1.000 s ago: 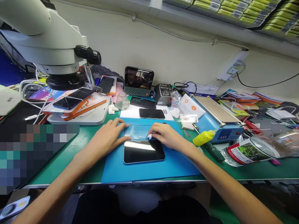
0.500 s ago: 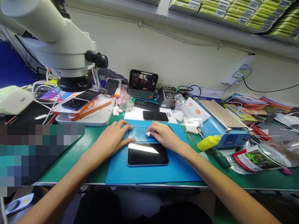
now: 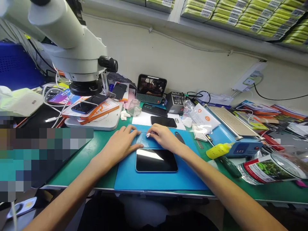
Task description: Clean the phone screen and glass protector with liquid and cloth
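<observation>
A clear screen protector film (image 3: 144, 140) lies flat on the blue work mat (image 3: 134, 178). My left hand (image 3: 121, 144) presses on the film's left end, fingers spread over it. My right hand (image 3: 163, 137) pinches a small white wipe (image 3: 147, 135) and rubs it on the film. A black-screened phone (image 3: 156, 160) lies face up on the mat just in front of both hands.
A white microscope (image 3: 72, 48) stands at the left over phones and orange boxes. Behind the mat lie a dark phone (image 3: 163, 121), a small screen (image 3: 151, 86) and a glass jar (image 3: 134, 107). A yellow bottle (image 3: 218, 150), a blue device and a labelled bottle (image 3: 269, 168) crowd the right.
My right hand has slid the white wipe leftward across the film. My left hand stays pressed on the film's left end. The camera view has shifted, so everything sits a little more to the right.
</observation>
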Motion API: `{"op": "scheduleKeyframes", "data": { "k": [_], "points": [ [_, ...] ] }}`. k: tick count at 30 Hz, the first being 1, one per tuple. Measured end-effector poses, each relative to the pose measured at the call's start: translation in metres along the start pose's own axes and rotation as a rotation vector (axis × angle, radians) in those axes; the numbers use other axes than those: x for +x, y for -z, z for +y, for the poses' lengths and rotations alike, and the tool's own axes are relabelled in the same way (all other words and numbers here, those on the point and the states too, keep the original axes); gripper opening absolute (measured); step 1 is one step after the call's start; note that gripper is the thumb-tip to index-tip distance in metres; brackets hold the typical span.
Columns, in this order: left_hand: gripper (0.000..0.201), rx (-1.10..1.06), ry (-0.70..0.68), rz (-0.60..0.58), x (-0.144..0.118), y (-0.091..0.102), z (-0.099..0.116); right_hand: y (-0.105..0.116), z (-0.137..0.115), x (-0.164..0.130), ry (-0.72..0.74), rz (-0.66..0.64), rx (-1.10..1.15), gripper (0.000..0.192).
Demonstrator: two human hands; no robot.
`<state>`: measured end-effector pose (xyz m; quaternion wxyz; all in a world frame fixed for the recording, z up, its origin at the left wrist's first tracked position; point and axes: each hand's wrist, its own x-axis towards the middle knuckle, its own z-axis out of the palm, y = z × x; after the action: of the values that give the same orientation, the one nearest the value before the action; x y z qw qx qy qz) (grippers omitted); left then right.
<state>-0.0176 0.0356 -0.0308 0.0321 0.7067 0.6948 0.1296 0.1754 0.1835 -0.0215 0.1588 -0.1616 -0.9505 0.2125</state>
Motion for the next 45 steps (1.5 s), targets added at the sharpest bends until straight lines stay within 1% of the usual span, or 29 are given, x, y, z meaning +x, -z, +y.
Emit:
{"op": "scheduleKeyframes", "data": {
  "k": [2,5,6,8,9,11,13,14,16,18,21,23,25,28,29,31,33,35,38,40,43,45],
  "points": [
    [0.053,-0.007,0.002,0.000,0.000,-0.001,-0.001,0.004,-0.006,-0.015,0.008,-0.040,0.011,0.017],
    [0.053,-0.026,0.006,-0.001,0.000,-0.002,-0.002,0.024,-0.012,-0.030,0.034,-0.122,0.033,0.019],
    [0.053,-0.031,0.007,-0.001,-0.001,-0.002,-0.002,0.029,-0.012,-0.030,0.035,-0.127,0.036,0.019],
    [0.052,-0.034,0.006,0.003,-0.001,-0.002,-0.001,0.034,-0.010,-0.020,0.013,-0.073,0.028,0.018],
    [0.052,-0.032,0.005,0.005,-0.001,-0.001,-0.001,0.032,-0.008,-0.012,-0.005,-0.027,0.020,0.019],
    [0.052,-0.024,0.006,0.007,-0.001,-0.001,0.000,0.022,-0.004,0.005,-0.030,0.045,0.008,0.017],
    [0.052,-0.017,0.008,0.005,-0.001,0.000,0.000,0.008,-0.002,0.016,-0.031,0.049,0.006,0.013],
    [0.053,-0.016,0.008,0.003,-0.001,0.000,0.000,0.001,-0.002,0.018,-0.029,0.043,0.006,0.014],
    [0.054,-0.022,0.007,0.000,0.000,-0.001,-0.001,-0.006,-0.005,0.013,-0.025,0.020,0.008,0.013],
    [0.054,-0.037,0.006,-0.002,0.000,-0.001,-0.002,-0.004,-0.009,-0.001,-0.015,-0.025,0.016,0.013],
    [0.054,-0.066,0.012,-0.002,-0.001,-0.002,-0.002,0.013,-0.016,-0.019,0.010,-0.124,0.034,0.022],
    [0.053,-0.086,0.014,-0.001,-0.001,-0.002,-0.002,0.025,-0.017,-0.021,0.029,-0.181,0.047,0.020],
    [0.054,-0.108,0.004,0.001,-0.001,-0.002,-0.004,0.031,-0.016,-0.014,0.033,-0.180,0.049,0.018],
    [0.054,-0.152,-0.030,-0.008,-0.001,-0.002,-0.011,0.025,-0.011,0.011,0.004,-0.072,0.020,0.013],
    [0.053,-0.170,-0.041,-0.016,0.000,-0.002,-0.014,0.020,-0.009,0.019,-0.004,-0.039,0.008,0.015],
    [0.054,-0.205,-0.054,-0.030,0.001,-0.002,-0.020,0.007,-0.007,0.032,-0.004,-0.028,-0.007,0.024],
    [0.054,-0.239,-0.054,-0.034,0.002,-0.002,-0.024,-0.004,-0.007,0.036,0.002,-0.050,-0.017,0.028],
    [0.053,-0.269,-0.049,-0.030,0.003,-0.003,-0.025,-0.010,-0.008,0.032,-0.003,-0.067,-0.026,0.027],
    [0.051,-0.300,-0.037,-0.027,0.003,-0.003,-0.024,-0.011,-0.014,0.019,-0.015,-0.085,-0.032,0.021],
    [0.050,-0.310,-0.031,-0.026,0.002,-0.003,-0.023,-0.007,-0.020,0.010,-0.017,-0.107,-0.027,0.013],
    [0.050,-0.316,-0.031,-0.022,0.000,-0.001,-0.022,0.004,-0.028,-0.002,-0.005,-0.170,-0.002,0.020],
    [0.050,-0.321,-0.036,-0.015,-0.001,-0.001,-0.022,0.014,-0.031,-0.005,0.011,-0.220,0.020,0.021]
  ]
}}
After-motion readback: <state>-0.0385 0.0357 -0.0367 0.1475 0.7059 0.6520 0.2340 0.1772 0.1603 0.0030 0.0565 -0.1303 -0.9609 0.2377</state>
